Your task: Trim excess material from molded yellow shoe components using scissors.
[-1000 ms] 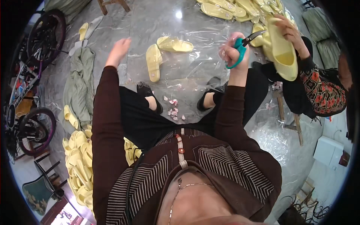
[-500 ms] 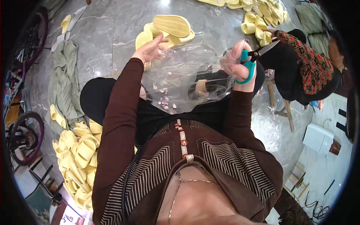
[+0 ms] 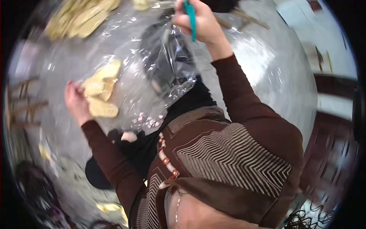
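Note:
My right hand point(image 3: 204, 24), raised at the far edge, is closed round scissors with teal handles point(image 3: 191, 17). The blades are out of sight. Clear plastic film point(image 3: 173, 63) hangs from the same hand over my dark-trousered leg. To the left, my left hand point(image 3: 77, 102) is blurred, with its fingers stretched out and nothing visible in them. Close beside it lie several yellow slippers point(image 3: 102, 86) on the grey floor, overlapping each other. Small pinkish-white bits point(image 3: 148, 121) are gathered near my lap, by the film's lower edge.
A heap of yellow slippers point(image 3: 85, 17) fills the far left. Wooden stool legs point(image 3: 248, 19) stand at the far right, and a wooden chair or stool point(image 3: 24, 103) is at the left rim. More slippers point(image 3: 112, 209) show at the lower left.
The whole view has swung round and blurred. My right hand, with scissors and film, has gone farther away from my body. My left hand is now farther left, beside the slippers.

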Tool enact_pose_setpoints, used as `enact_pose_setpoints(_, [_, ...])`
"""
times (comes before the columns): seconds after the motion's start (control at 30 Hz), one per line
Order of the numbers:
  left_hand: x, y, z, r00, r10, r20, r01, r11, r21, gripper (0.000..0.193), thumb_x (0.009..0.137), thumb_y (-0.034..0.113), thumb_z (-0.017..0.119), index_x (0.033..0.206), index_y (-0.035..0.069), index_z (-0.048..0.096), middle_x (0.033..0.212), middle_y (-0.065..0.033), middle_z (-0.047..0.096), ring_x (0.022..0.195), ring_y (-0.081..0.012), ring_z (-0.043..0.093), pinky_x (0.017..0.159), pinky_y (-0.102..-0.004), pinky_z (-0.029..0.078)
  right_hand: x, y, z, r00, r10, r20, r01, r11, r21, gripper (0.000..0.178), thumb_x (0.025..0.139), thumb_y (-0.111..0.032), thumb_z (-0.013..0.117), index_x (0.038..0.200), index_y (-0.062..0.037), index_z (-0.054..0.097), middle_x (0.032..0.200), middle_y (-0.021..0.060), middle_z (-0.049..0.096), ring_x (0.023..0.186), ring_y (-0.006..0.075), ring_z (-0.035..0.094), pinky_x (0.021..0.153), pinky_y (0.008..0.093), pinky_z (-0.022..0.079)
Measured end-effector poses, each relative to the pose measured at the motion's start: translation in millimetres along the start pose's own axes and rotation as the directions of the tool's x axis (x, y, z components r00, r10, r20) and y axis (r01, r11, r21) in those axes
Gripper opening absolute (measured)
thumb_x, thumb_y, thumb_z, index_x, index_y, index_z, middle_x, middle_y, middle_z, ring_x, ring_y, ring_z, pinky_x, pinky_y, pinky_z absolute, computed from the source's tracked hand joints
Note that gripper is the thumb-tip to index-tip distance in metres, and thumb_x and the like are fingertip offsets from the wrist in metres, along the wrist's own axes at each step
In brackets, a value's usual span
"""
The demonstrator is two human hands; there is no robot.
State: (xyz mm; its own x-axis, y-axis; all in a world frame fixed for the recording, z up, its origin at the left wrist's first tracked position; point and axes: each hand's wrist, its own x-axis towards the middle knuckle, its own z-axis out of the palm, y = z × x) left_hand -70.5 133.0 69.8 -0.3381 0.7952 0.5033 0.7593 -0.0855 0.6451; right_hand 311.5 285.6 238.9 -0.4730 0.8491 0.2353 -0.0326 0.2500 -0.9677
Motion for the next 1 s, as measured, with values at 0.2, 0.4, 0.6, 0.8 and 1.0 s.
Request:
enact_pose_setpoints(0.2, [29,20,9,0.775,-0.567,0.278,0.474,0.23,-0.85,0.032,0.088,0.019,0.05,0.115,0.004,0.045,0.091,-0.0109,0.056,0.078,-0.0194,0.052,0.073,-0.0317,0.045,-68,-20,-158,0.907,0.028,-0.421,0.003,0.997,0.072,0.022,0.072,-0.005,0.06,0.091,-0.0035,0.049,0.063,0.0029,0.049,0.043,0.0103,0.046,0.041,0.0241,0.04])
enact_pose_setpoints(0.4, [14,-47,-4,0.69,-0.651,0.318,0.561,0.202,-0.802,0.03,0.087,0.021,0.051,0.113,0.005,0.048,0.092,-0.0083,0.057,0.079,-0.0175,0.053,0.074,-0.0319,0.045,-167,26,-343,0.625,0.047,-0.779,-0.11,0.994,-0.028,0.026,0.066,0.0,0.064,0.087,-0.0033,0.049,0.062,0.0014,0.048,0.046,0.0096,0.045,0.04,0.0236,0.033])
enact_pose_setpoints(0.6, [-10,-69,-4,0.556,-0.736,0.388,0.641,0.082,-0.763,0.027,0.089,0.023,0.048,0.111,0.009,0.051,0.097,-0.0064,0.057,0.081,-0.0175,0.054,0.078,-0.0337,0.044,-304,109,-450,0.258,-0.096,-0.961,-0.457,0.864,-0.209,0.012,0.072,-0.007,0.06,0.08,-0.0055,0.052,0.066,0.0012,0.05,0.055,0.0115,0.047,0.046,0.0271,0.036])
enact_pose_setpoints(0.8, [-26,-98,-34,0.516,-0.735,0.441,0.628,-0.025,-0.778,0.024,0.088,0.021,0.049,0.109,0.008,0.053,0.094,-0.0053,0.057,0.079,-0.0172,0.054,0.078,-0.034,0.044,-321,180,-420,-0.356,-0.006,-0.934,-0.017,1.0,0.0,0.012,0.065,0.006,0.045,0.074,-0.0007,0.048,0.067,0.009,0.052,0.05,0.0197,0.05,0.049,0.0317,0.04])
enact_pose_setpoints(1.0, [-20,-99,-35,0.474,-0.775,0.418,0.627,-0.035,-0.778,0.023,0.089,0.019,0.048,0.108,0.007,0.053,0.092,-0.0061,0.057,0.077,-0.0177,0.053,0.076,-0.0338,0.044,-309,215,-360,-0.499,0.154,-0.853,0.055,0.988,0.146,0.01,0.063,0.008,0.041,0.068,0.0019,0.046,0.067,0.0126,0.052,0.054,0.0237,0.053,0.051,0.0353,0.041])
